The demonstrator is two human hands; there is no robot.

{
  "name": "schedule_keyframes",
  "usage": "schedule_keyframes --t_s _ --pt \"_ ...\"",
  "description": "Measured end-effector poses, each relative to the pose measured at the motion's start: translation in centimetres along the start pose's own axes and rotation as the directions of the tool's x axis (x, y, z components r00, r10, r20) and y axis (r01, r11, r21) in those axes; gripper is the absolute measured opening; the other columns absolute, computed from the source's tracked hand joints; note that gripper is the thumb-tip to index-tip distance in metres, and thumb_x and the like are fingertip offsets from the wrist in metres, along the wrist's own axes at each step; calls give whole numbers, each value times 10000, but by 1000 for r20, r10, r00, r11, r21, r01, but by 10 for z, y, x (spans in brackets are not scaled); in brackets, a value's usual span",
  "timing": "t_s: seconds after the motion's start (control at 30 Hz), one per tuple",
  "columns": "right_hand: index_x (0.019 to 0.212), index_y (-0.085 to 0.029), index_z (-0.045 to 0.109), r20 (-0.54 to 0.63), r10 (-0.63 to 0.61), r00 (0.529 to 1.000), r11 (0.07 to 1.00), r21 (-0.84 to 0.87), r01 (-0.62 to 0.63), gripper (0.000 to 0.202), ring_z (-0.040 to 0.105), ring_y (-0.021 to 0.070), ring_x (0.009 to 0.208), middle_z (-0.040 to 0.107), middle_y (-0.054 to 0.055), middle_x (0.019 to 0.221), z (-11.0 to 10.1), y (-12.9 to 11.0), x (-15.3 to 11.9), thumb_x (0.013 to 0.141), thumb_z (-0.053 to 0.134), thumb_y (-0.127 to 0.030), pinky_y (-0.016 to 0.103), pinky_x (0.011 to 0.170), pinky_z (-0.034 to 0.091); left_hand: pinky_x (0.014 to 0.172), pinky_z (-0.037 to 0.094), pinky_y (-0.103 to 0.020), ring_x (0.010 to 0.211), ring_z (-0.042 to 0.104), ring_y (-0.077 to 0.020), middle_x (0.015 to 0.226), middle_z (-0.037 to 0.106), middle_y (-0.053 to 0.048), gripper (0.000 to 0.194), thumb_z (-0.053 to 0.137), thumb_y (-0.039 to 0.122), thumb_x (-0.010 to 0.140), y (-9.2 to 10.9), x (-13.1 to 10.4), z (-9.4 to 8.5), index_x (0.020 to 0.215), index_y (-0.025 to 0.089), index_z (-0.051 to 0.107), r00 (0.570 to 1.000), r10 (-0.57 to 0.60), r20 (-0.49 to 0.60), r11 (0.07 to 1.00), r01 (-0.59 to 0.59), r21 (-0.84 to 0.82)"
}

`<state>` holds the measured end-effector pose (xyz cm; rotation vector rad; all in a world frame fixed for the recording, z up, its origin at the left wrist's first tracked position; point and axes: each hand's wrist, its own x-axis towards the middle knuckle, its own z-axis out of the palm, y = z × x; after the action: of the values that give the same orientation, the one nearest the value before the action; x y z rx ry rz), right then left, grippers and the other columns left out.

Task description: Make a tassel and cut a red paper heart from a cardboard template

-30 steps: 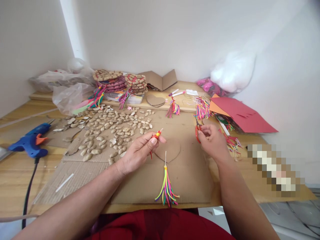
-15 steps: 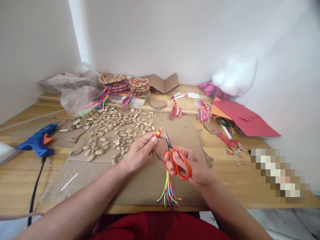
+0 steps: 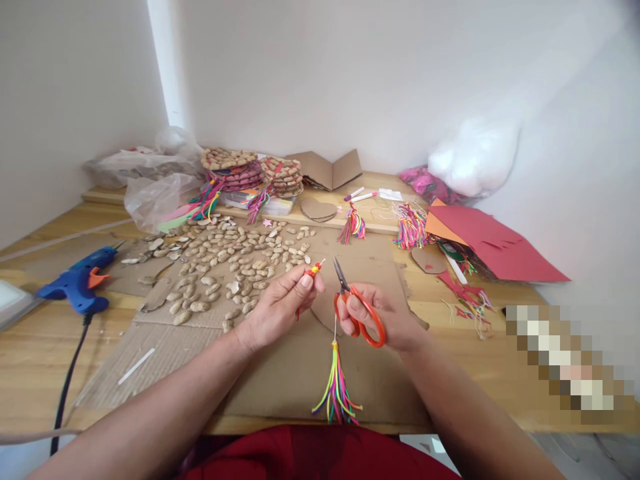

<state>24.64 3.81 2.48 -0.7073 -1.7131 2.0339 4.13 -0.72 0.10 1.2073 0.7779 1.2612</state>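
One pair of scissors (image 3: 343,286), blades (image 3: 339,273) pointing away

Red-and-yellow cord (image 3: 315,269) partly hidden in the left hand (image 3: 293,293), scissors (image 3: 345,289) partly covered by the right hand (image 3: 377,310), white object (image 3: 14,305) cut off at the left edge, long shape (image 3: 565,363) at right pixelated, white bag (image 3: 475,157), perhaps of stuffing, blurred

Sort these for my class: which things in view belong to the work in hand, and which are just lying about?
In use:
- red-and-yellow cord piece, pinched in the left hand
- orange-handled scissors, in the right hand
- probably the multicoloured tassel lying close by

Lying about, it seems:
- blue glue gun
- peanuts
- red paper
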Motion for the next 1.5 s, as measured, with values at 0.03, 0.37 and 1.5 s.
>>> schedule_keyframes --t_s 0.03,0.37,1.5 --pt "783 -177 555 5 3 1000 1000 -7 -3 480 451 95 566 575 -8 649 0 0 -1 878 644 -639 236 546 336 520 223 -248 529 253 -97 616 303 73 353 510 507 998 1 0 1 919 168 574 1000 -6 4 1000 6 1" --pt "743 -192 513 81 92 992 993 -85 -85 494 429 98 555 533 -25 615 0 -8 -8 838 676 -649 249 525 334 530 245 -253 542 292 -101 633 371 54 317 472 442 1027 4 -1 1 913 170 586 999 -4 44 998 1 66" --pt "778 -180 532 74 -5 997 999 39 2 562 439 114 565 504 -10 613 10 4 -3 894 519 -731 257 565 319 810 502 -271 867 674 -179 960 750 -86 214 557 248 993 -9 1 -8 1072 178 744 904 427 -27 490 -207 847"
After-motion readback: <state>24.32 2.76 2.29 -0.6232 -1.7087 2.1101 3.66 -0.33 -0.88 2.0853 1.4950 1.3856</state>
